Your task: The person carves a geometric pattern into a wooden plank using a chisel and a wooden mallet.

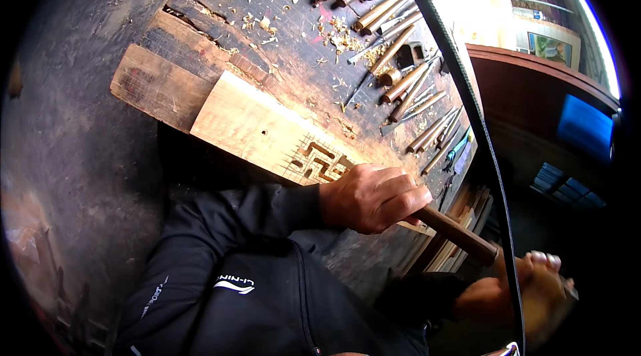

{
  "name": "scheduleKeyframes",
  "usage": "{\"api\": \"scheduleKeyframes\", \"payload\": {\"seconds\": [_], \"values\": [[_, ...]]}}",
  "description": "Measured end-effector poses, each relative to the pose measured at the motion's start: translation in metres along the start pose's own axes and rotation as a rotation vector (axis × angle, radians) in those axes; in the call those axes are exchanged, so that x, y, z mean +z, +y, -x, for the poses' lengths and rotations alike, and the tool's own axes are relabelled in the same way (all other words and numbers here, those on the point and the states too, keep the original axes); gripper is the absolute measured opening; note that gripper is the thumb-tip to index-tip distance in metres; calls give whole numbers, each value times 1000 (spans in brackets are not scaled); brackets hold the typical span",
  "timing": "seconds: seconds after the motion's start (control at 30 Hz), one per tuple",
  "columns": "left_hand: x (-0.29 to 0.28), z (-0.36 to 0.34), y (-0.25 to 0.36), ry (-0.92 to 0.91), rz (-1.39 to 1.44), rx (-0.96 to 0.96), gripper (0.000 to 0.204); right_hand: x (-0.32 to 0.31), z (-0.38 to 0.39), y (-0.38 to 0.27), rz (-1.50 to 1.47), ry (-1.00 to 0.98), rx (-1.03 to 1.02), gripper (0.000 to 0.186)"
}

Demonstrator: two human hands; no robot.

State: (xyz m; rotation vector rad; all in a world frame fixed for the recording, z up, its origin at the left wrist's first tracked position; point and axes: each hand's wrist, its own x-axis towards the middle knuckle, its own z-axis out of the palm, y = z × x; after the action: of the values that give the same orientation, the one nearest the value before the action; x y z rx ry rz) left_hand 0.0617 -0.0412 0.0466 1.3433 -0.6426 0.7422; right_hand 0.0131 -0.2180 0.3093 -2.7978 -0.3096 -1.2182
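Observation:
My left hand (377, 199) is closed round the brown wooden handle of a chisel (461, 234). The chisel slants from lower right toward a pale board (247, 122), its tip by the carved part and partly hidden by my fingers. Pencilled grid lines and several cut slots and recesses mark that end of the board, and a small hole sits further left. At the lower right, my right hand (536, 269) is smeared by motion near the chisel's butt end. Its fingers look curled round a blurred brown wooden tool (544, 306), whose exact kind is unclear.
Several wooden-handled carving tools (384, 15) lie in a row along the far side of the dark workbench (300, 29). Wood shavings (267, 24) are scattered there. Stacked wood strips (467, 229) stand beneath the bench's right end. A dark strap (461, 75) crosses the view.

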Motion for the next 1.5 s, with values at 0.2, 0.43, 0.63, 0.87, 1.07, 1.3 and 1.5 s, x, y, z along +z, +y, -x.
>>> {"api": "scheduleKeyframes", "payload": {"seconds": [0.2,0.43,0.63,0.87,1.07,1.3,1.5], "values": [[0,-9,-3,105,-49,-18,43,13,26,15,401,-66,-102,74],[6,-2,-2,86,21,17,49,17,10,0,-582,102,179,50],[9,-4,-3,-20,1,-3,44,49,35,4,244,102,71,73],[25,-4,0,-345,99,140,32,30,110,28,291,36,688,76],[36,1,19,-366,83,92,40,45,159,65,-148,56,689,65],[38,-1,15,-425,-175,153,42,73,198,60,-490,-118,754,63],[38,-2,5,-344,-204,102,38,70,185,56,-424,-172,701,53]]}}
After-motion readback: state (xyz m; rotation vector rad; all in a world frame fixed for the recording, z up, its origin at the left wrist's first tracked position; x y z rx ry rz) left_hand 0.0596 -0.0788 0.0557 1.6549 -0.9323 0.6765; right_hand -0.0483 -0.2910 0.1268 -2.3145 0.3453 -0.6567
